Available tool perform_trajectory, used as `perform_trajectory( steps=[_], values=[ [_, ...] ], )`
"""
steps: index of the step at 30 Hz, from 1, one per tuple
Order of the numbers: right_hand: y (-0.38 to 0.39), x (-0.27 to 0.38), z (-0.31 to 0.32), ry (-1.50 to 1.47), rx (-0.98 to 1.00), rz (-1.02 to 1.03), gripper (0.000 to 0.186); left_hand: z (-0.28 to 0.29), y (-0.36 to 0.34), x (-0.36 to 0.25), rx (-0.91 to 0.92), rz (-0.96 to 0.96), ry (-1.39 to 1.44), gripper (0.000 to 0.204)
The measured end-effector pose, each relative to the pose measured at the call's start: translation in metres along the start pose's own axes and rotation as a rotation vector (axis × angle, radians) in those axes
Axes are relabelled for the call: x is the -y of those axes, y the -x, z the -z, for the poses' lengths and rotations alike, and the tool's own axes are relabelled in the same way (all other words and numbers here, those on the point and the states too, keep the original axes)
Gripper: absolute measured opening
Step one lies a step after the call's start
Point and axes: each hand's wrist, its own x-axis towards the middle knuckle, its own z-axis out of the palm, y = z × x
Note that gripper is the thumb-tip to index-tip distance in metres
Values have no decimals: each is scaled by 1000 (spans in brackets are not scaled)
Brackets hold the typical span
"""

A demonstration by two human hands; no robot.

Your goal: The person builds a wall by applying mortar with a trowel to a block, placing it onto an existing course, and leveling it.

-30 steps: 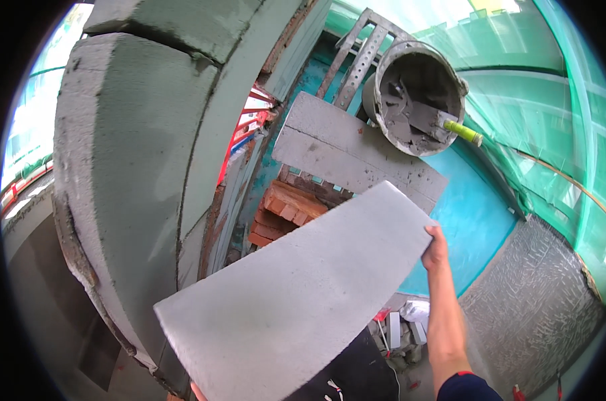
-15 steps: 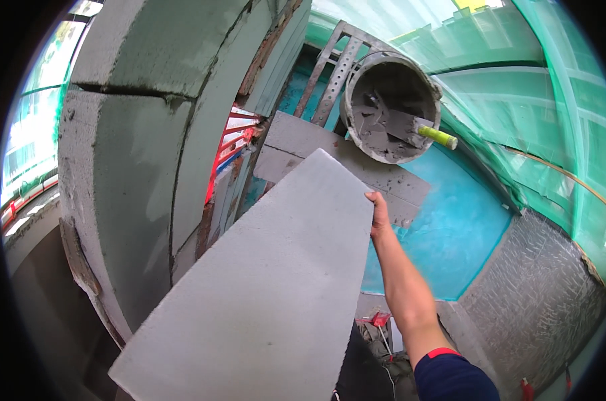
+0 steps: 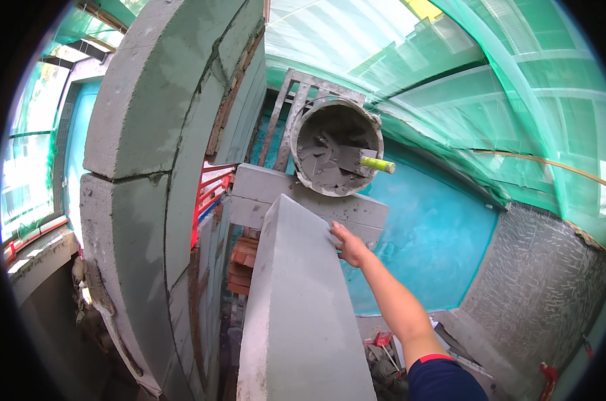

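Green netting (image 3: 543,134) in bg, grey block wall (image 3: 139,247) on L; bucket (image 3: 356,124) w/ grey mortar (image 3: 315,164) + trowel (image 3: 351,160), handle over rim; long concrete block (image 3: 309,314) lower ctr, R hand (image 3: 351,245) at its R edge, fingers slightly spread against it; L hand out of view, can't tell its fingers

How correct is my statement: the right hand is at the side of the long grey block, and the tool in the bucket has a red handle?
One detail is wrong: the handle is yellow-green, not red, as the head view shows. The right hand is indeed at the side of the long grey block, and the tool is in the bucket.
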Motion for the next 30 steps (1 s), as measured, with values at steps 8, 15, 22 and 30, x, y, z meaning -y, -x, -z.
perform_trajectory(
  steps=[8, 15, 22, 30],
  values=[
    [4, 104, 35, 1169, -660, 1003, 39, 26, -35, 31, 42, -6, -269, 52],
    [-52, 196, 37, 2001, -885, 510, 32, 34, -64, 26, 84, 56, 74, 49],
    [-64, 198, -3, 2150, -586, 301, 20, 47, -103, 34, 1, 237, 214, 50],
    [-57, 210, 16, 2334, -366, 498, 18, 53, -122, 38, -49, 318, 290, 50]
  ],
)
